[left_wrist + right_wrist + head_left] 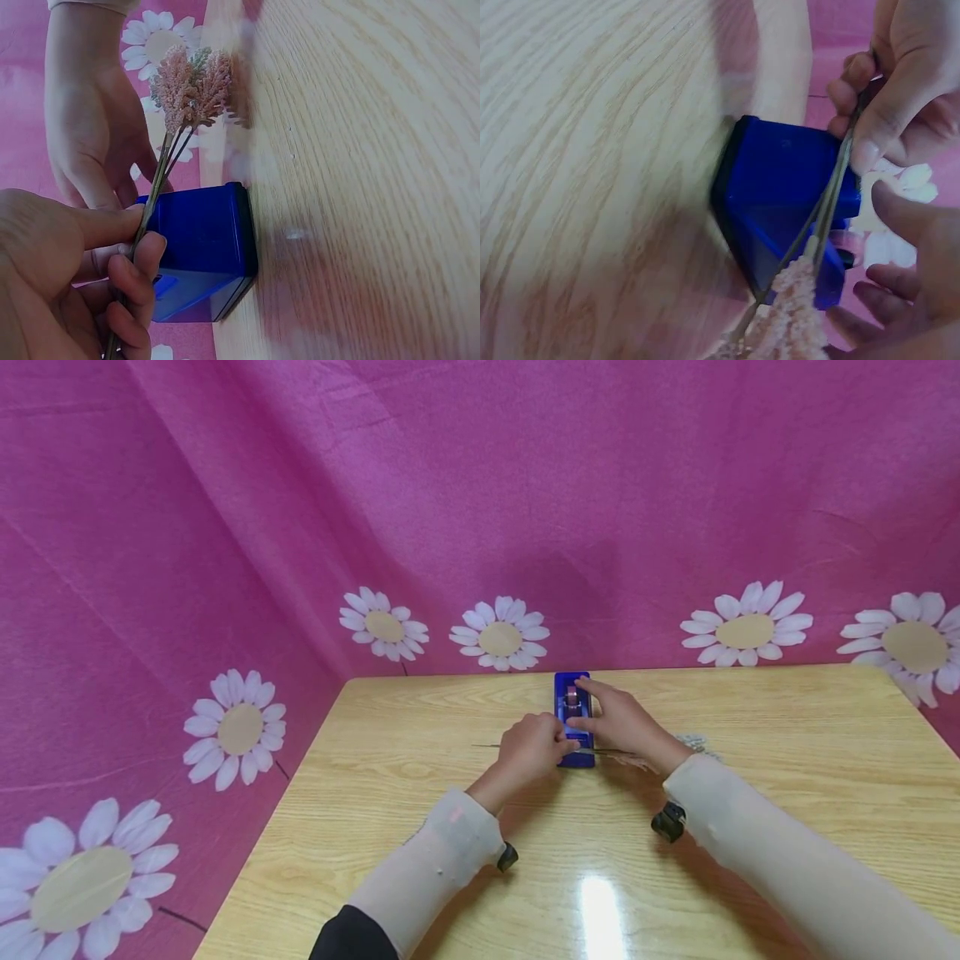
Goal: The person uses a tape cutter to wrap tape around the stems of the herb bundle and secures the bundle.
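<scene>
Head view: left hand (530, 750) pinching flower sprig (191, 86) stems, lying crosswise, blooms rightward; right hand (618, 718) open on blue box (574, 720).

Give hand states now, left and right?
Left hand: pinches thin stems of pink artificial flower sprig.
Right hand: open, fingers resting on blue plastic box.

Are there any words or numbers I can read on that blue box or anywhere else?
None: no words, numbers or signs show anywhere.
The blue box looks plain on every side that shows.
The pink flower sprig held in the left hand, the table and the daisy cloth carry no writing.
</scene>
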Available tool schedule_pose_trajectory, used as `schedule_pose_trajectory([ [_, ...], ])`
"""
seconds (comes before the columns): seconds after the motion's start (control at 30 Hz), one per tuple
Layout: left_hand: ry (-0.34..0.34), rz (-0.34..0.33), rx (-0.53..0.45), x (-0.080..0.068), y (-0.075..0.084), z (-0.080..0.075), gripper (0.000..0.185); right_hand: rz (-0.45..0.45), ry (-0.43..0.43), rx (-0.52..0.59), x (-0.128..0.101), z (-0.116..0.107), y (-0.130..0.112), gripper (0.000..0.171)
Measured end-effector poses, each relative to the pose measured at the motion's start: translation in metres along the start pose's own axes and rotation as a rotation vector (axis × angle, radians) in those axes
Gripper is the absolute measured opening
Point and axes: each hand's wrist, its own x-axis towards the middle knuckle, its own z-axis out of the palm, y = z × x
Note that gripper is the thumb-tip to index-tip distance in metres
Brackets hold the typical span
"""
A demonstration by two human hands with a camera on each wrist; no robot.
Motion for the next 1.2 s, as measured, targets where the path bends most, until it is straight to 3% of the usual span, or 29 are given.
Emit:
schedule_pose_trajectory([
  [0.43,-0.006,-0.010,0.094,0.000,0.004,-0.001,0.040,0.011,-0.045,0.021,0.003,0.003,0.011,0.083],
  [0.87,0.023,0.070,0.265,0.002,0.007,-0.001,0.045,0.010,-0.070,0.020,0.003,0.002,0.014,0.084],
  [1.2,0.032,0.110,0.295,0.001,0.007,-0.002,0.044,0.033,-0.093,0.025,0.002,0.000,0.010,0.082],
])
